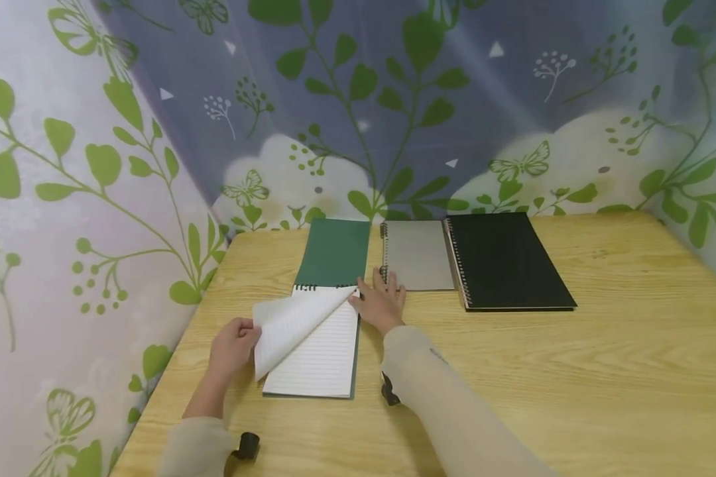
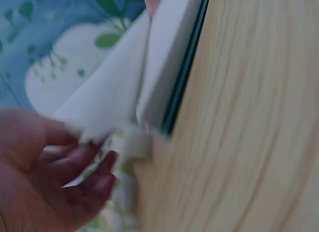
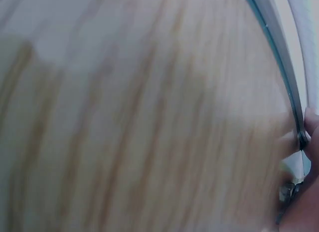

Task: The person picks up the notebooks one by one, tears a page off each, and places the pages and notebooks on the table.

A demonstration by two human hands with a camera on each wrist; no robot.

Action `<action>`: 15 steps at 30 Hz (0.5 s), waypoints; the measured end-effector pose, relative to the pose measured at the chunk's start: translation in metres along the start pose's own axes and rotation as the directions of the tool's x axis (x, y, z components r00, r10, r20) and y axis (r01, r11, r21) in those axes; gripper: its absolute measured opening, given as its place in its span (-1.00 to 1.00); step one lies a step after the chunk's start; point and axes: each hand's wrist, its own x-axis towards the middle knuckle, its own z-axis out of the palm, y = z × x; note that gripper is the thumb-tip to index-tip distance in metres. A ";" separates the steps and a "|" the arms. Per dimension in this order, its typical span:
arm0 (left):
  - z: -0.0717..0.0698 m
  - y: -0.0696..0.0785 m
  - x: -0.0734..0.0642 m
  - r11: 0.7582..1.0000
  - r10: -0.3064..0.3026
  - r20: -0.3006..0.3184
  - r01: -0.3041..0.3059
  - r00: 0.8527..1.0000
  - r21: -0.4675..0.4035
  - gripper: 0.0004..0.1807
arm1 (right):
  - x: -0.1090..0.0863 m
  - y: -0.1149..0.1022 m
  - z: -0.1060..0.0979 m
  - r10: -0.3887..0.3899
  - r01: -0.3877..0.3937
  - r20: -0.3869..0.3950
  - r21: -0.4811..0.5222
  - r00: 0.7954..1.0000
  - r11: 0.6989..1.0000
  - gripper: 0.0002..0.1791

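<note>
A green spiral notebook lies open, its cover folded to the back and lined pages toward the front. My left hand pinches the outer edge of a page, which is lifted and folded diagonally across the pad. In the left wrist view the left hand has its thumb at the page's lower edge. My right hand rests with fingers spread at the notebook's top right corner, beside the binding. Its fingers reach toward the grey spiral notebook.
A larger black spiral notebook lies right of the grey one. All lie on a light wooden table, against a leaf-patterned cloth at the back and left. A dark band with a black block is on the left wrist.
</note>
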 end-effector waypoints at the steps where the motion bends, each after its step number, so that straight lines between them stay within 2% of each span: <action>1: -0.001 -0.004 0.003 1.000 -0.006 0.047 0.004 0.999 0.026 -0.69 | 0.000 0.000 0.000 -0.003 0.003 0.006 -0.005 1.000 1.000 -0.37; 2: -0.002 -0.007 0.005 0.999 -0.004 0.086 0.000 0.996 0.051 -0.70 | -0.001 0.000 -0.001 -0.006 0.006 0.011 -0.004 1.000 1.000 -0.37; 4: -0.004 -0.013 0.009 0.992 0.031 0.148 -0.048 0.989 0.114 -0.75 | -0.001 0.000 -0.002 -0.009 0.010 0.020 -0.007 1.000 1.000 -0.38; 7: -0.005 -0.017 0.015 0.988 0.072 0.208 -0.099 0.976 0.121 -0.81 | -0.001 0.001 -0.004 -0.007 0.007 0.030 -0.017 1.000 1.000 -0.38; 9: -0.005 -0.020 0.018 0.986 0.095 0.211 -0.121 0.973 0.116 -0.82 | 0.000 0.001 -0.005 -0.007 0.008 0.030 -0.029 1.000 1.000 -0.38; 15: -0.006 -0.028 0.026 0.995 0.064 0.148 -0.074 0.987 0.063 -0.79 | 0.000 0.001 0.001 -0.027 0.032 0.029 -0.210 0.999 0.977 -0.38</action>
